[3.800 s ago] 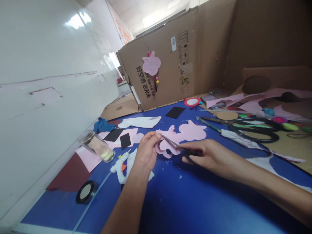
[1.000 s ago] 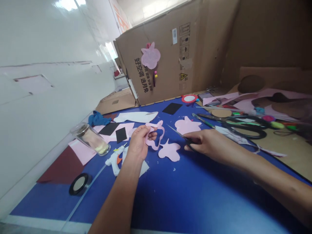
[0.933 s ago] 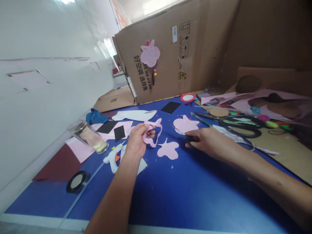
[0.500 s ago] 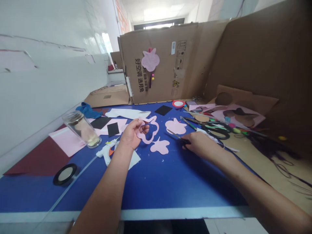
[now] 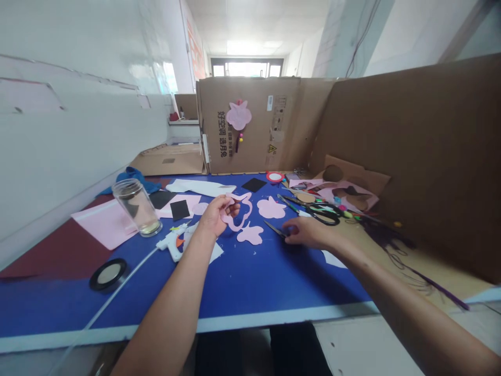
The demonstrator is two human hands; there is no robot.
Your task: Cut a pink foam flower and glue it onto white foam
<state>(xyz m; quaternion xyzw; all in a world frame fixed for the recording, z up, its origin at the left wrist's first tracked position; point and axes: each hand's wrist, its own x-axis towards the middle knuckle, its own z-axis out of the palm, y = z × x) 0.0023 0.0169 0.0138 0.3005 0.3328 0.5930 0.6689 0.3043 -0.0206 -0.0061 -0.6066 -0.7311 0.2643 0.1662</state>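
My left hand (image 5: 216, 215) pinches a curvy pink offcut strip (image 5: 248, 210) between thumb and fingers and holds it over the blue table. My right hand (image 5: 307, 232) is closed on the handles of small scissors (image 5: 273, 227), low above the tabletop. Their blades point left and look shut. Between the hands lies a pink flower-like cutout (image 5: 250, 234). A second pink cutout (image 5: 271, 208), rounder and with pointed tips, rests just beyond it.
To the left are a glass jar (image 5: 138, 208), a white glue gun (image 5: 171, 244) and a black tape roll (image 5: 108, 274). Large black-handled scissors (image 5: 326, 215) lie on the right. A cardboard panel (image 5: 289, 151) with a hung pink piece (image 5: 238, 116) closes off the back.
My head view has tilted down a little. My right hand has moved slightly left with the scissors and sits lower. The left hand still holds the pink strip.
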